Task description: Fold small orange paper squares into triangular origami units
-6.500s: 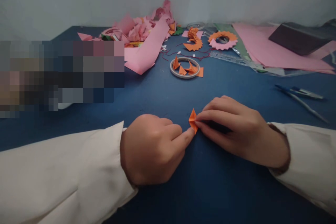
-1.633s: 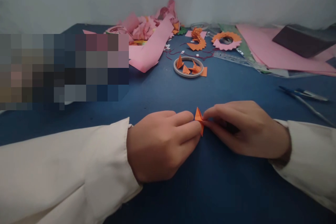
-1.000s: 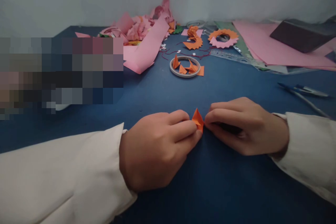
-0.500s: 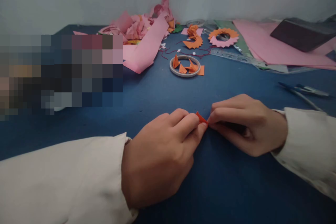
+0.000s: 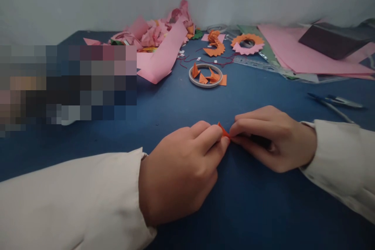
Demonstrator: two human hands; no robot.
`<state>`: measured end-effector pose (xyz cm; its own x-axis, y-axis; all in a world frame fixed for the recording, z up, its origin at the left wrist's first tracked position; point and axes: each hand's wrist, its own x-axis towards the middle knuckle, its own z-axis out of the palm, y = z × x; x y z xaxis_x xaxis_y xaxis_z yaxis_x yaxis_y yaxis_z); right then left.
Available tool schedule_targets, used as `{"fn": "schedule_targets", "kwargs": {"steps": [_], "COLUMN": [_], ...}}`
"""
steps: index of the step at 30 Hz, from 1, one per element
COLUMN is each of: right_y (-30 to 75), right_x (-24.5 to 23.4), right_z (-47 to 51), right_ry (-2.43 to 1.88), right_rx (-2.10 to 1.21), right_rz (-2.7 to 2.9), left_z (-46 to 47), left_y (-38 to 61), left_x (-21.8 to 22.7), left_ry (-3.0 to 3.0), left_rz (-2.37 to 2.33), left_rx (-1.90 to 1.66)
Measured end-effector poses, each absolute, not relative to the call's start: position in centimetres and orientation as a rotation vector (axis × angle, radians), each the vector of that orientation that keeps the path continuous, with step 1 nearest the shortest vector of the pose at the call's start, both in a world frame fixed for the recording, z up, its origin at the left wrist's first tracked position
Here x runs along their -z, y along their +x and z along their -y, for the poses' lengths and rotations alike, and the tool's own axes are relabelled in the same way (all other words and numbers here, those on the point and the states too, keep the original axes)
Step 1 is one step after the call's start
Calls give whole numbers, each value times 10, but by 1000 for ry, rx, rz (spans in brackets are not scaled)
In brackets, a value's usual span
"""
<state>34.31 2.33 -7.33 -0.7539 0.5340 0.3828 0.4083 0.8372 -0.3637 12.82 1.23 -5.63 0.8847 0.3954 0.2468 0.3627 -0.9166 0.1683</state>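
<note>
A small folded piece of orange paper [image 5: 224,131] is pinched at the fingertips of my left hand [image 5: 184,168], mostly covered by the fingers. From the other side my right hand [image 5: 269,136] closes thumb and forefinger on the paper's right corner. Both hands are just above the blue table [image 5: 249,211]. Beyond them lies a tape ring [image 5: 191,81] with several small folded orange pieces [image 5: 203,78] inside it. An orange paper square [image 5: 224,80] sticks out at the ring's right edge.
Crumpled pink paper [image 5: 152,33] is heaped at the back left. Further right are an orange-and-pink folded paper ring [image 5: 249,49], a curved orange chain [image 5: 216,50], a clear ruler [image 5: 258,64], pink sheets [image 5: 287,52] under a dark box [image 5: 334,41], and pens [image 5: 345,102]. The left side is pixelated.
Both hands keep their pinch on the orange paper. My right hand has shifted very slightly left, and a little more of the paper's upper point shows. The view has tilted a little.
</note>
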Motion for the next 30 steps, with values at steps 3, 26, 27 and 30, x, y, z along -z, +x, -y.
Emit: {"fn": "schedule_targets", "kwargs": {"steps": [3,26,27,30], "right_y": [342,331,331,330], "right_x": [74,74,74,73], "right_z": [-23,-10,-9,-8], "right_ry": [-732,-962,-966,-947], "right_rx": [-351,-29,-31,-61], "right_rz": [2534,2462,2452,2428], "left_z": [-12,-9,-8,-8], "left_y": [126,121,122,122], "left_x": [57,58,59,59], "left_ry": [2940,3126,3147,3173], "left_rz": [-584,-506,-500,-490], "left_rx": [-489,-641,-637,-620]}}
